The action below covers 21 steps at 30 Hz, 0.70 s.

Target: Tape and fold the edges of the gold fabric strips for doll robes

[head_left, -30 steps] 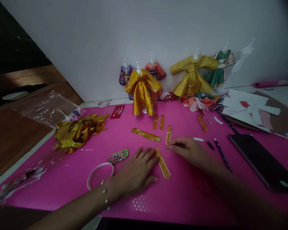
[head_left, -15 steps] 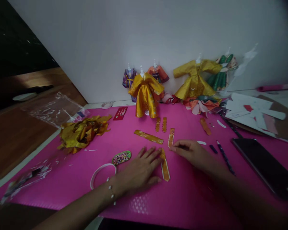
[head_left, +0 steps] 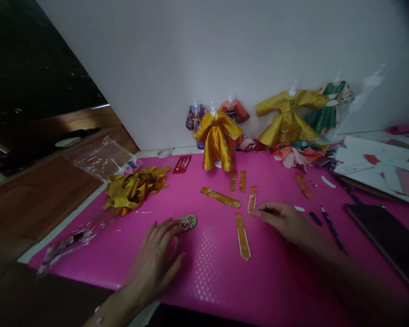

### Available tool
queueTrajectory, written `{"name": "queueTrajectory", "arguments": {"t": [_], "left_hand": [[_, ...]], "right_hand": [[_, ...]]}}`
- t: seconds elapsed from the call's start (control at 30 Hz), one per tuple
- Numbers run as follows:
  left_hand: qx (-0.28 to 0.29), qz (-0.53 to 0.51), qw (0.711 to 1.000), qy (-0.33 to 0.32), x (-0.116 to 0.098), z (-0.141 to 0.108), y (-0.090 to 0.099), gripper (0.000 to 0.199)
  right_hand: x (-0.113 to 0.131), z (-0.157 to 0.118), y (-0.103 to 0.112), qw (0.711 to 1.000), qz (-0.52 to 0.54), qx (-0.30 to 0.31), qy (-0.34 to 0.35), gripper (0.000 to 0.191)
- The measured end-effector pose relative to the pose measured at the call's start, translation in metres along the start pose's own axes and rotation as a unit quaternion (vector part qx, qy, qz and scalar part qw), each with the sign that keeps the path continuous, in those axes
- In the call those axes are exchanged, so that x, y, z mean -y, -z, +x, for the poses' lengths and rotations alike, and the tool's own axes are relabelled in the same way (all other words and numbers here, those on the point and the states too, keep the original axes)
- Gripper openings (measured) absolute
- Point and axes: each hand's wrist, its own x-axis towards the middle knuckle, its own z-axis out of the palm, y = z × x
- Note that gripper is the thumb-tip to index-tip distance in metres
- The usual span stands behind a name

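Note:
My left hand lies low over the table with its fingers outstretched, the fingertips overlapping the near-left edge of a small green oval case of multicoloured beads or pin heads. A white ring is mostly hidden under this hand. Thumb and fingers of my right hand are closed at the lower end of a short golden fabric strip with white edges. Just below it lies a longer white-edged gold strip with a pointed end. A patterned gold strip and two short stitched strips lie farther back.
Doll stands in small robes, one in a shiny gold dress, line the wall. Gold fabric scraps lie left, beside clear plastic. A phone-like black slab, a dark pencil and white papers are right.
My left hand has moved left, off the long gold strip, to the green case. My right hand stays at the short strip. The whole view has shifted slightly.

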Motion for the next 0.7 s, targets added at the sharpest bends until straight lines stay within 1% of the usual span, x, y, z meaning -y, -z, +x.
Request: {"name": "queueTrajectory", "arguments": {"t": [0.1,0.2,0.37,0.47,0.57,0.63,0.7], "left_hand": [[-0.019,0.014,0.999,0.038,0.016,-0.015,-0.001,0.049],[-0.032,0.02,0.998,0.059,0.021,-0.025,-0.007,0.052],[-0.053,0.012,0.996,0.074,0.023,-0.032,-0.018,0.042],[-0.071,0.012,0.994,0.086,0.032,-0.033,-0.018,0.039],[-0.096,0.025,0.989,0.11,0.046,-0.024,-0.012,0.038],[-0.104,0.035,0.986,0.122,0.056,-0.01,-0.006,0.038],[-0.097,0.042,0.986,0.128,0.064,0.011,-0.004,0.038]], "right_hand": [[-0.004,0.001,0.0,1.0,0.014,0.003,0.002,0.025],[-0.01,0.003,0.0,1.0,0.022,0.004,0.008,0.025],[-0.02,0.007,-0.001,1.0,0.014,0.016,0.008,0.025],[-0.024,0.008,-0.001,1.0,0.009,0.026,0.01,0.026],[-0.025,0.008,-0.001,0.999,0.008,0.031,0.013,0.024],[-0.025,0.008,-0.002,0.999,0.007,0.033,0.014,0.023],[-0.025,0.008,-0.002,0.999,0.004,0.032,0.013,0.023]]}}
